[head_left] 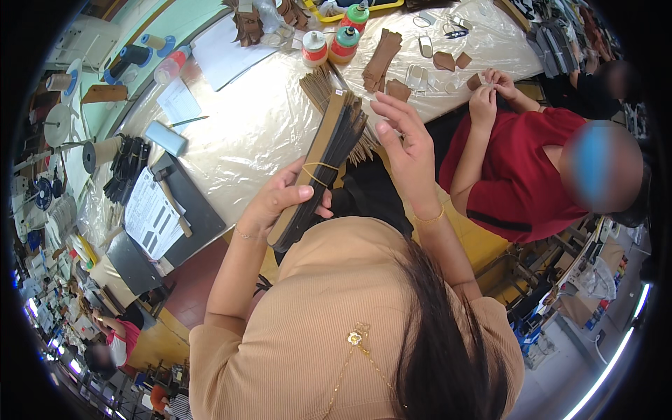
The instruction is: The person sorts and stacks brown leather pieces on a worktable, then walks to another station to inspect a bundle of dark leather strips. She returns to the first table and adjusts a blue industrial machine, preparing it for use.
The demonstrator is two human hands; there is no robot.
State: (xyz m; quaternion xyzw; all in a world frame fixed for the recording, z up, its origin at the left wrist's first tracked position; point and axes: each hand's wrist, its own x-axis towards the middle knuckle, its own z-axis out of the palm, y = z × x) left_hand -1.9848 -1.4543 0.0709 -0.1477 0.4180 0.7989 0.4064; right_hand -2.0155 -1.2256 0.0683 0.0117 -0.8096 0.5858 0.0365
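Note:
My left hand (pixel 288 199) is wrapped round a bundle of long flat strips (pixel 329 143), dark on one side with a tan strip on the outside. A yellowish rubber band (pixel 320 168) circles the bundle just above my thumb. The strips slant up and to the right, and their far ends fan apart a little. To the right of those ends, my right hand (pixel 406 143) is raised with its fingers spread, apart from the bundle and holding nothing. Behind the bundle, a second stack of thin brown strips (pixel 315 85) lies at the table's edge, partly hidden.
Glue bottles (pixel 314 49) stand on the plastic-covered table (pixel 238 140), near brown leather pieces (pixel 382 59). At left, a hammer (pixel 171 199) lies on a printed sheet over a dark board (pixel 199 222). A co-worker in red (pixel 514 168) sits close on my right, handling a small piece.

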